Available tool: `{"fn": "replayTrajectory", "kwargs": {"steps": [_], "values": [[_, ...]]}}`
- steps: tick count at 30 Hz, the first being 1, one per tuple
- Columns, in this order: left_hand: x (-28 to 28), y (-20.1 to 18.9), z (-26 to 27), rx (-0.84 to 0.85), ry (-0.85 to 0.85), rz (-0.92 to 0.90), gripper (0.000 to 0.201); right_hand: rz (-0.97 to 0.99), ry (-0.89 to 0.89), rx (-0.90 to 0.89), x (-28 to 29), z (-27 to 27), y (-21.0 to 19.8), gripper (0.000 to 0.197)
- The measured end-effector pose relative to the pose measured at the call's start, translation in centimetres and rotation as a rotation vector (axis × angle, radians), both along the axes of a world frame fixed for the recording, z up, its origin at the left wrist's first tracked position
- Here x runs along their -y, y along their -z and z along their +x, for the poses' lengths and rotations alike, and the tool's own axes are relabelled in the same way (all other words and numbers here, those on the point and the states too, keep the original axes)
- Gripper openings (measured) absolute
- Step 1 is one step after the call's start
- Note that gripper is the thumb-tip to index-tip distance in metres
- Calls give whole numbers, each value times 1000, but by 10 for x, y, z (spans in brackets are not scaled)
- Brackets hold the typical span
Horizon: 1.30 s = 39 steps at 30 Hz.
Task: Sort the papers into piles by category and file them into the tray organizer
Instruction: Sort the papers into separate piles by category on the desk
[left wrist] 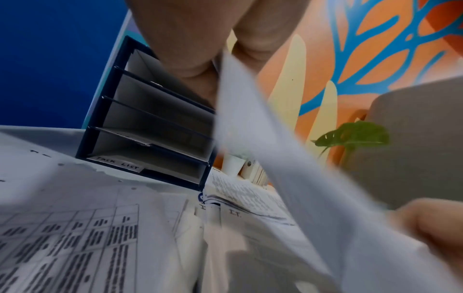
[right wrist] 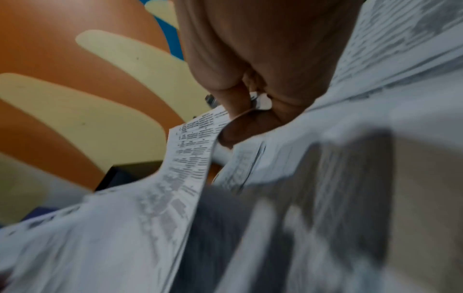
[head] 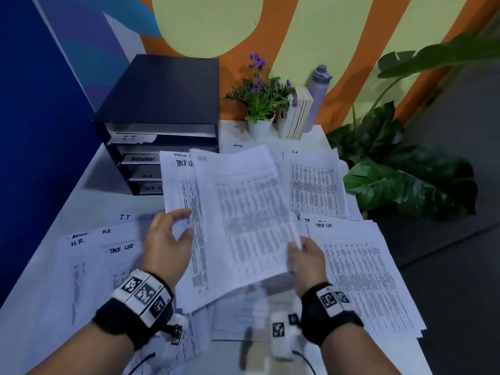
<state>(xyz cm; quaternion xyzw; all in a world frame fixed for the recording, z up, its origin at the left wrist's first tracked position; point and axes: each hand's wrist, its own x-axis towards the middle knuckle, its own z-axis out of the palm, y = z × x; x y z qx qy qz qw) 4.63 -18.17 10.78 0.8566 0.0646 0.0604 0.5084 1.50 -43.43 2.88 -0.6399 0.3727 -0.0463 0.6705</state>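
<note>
Above the white table [head: 89, 201] I hold a lifted bundle of printed papers [head: 243, 212]; its back sheet is headed "TASK LIST". My left hand [head: 185, 223] grips the bundle's left edge, thumb on top. At the lower right edge my right hand [head: 299, 247] pinches the front sheet between thumb and fingers. The right wrist view shows my right hand's fingers [right wrist: 240, 103] closed on a sheet's edge [right wrist: 192, 146]. The dark blue tray organizer [head: 162, 104] stands at the back left, its slots labelled IT, ADMIN, H.R. and TASK LIST. In the left wrist view the organizer [left wrist: 150, 126] lies beyond the held paper [left wrist: 275, 158].
Loose piles lie around: H.R., I.T and TASK LIST sheets at left [head: 108, 255], a TASK LIST pile at right [head: 365, 280], an H.R. pile [head: 313, 185] behind it. A flower pot [head: 259, 109], books [head: 297, 115] and a bottle [head: 319, 87] stand at the back. A leafy plant [head: 400, 180] grows past the table's right edge.
</note>
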Motion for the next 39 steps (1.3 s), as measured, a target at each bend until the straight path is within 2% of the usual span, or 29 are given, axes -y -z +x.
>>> {"fn": "replayTrajectory", "kwargs": {"steps": [3,5,8,10,12,16,19,21,23,25,28,30,32,35,39], "values": [[-5,5,-4,-36,57,67,32,-93,178,-19,54,28,5,8],[-4,3,-5,-32,69,70,31,-227,264,-28,88,46,0,7],[-1,-2,-5,12,84,79,30,-441,296,-75,128,71,-7,14],[1,-1,-4,19,86,66,31,-508,309,-121,149,88,-7,21],[1,3,-2,20,91,45,33,-552,291,-170,164,102,-4,31],[3,7,2,15,87,19,36,-663,220,-254,179,120,-8,36],[4,11,4,31,96,6,39,-802,168,-281,167,126,-14,51],[4,14,6,32,97,-2,42,-868,55,-199,144,125,-18,57],[4,17,9,34,82,-56,43,-805,-125,16,111,117,-20,47],[5,21,13,4,44,-156,41,-507,-342,126,70,97,-21,41],[6,23,17,-17,-23,-255,41,-20,-587,64,13,64,-13,47],[7,22,17,-27,-71,-286,50,51,-679,23,-11,44,-4,45],[7,22,15,-72,-99,-269,62,-38,-651,-19,-23,32,2,37],[4,32,10,-169,-76,-179,68,-118,-474,-71,-18,21,3,41],[-16,64,6,-234,34,-154,62,-276,-231,-151,42,13,-5,44]]}}
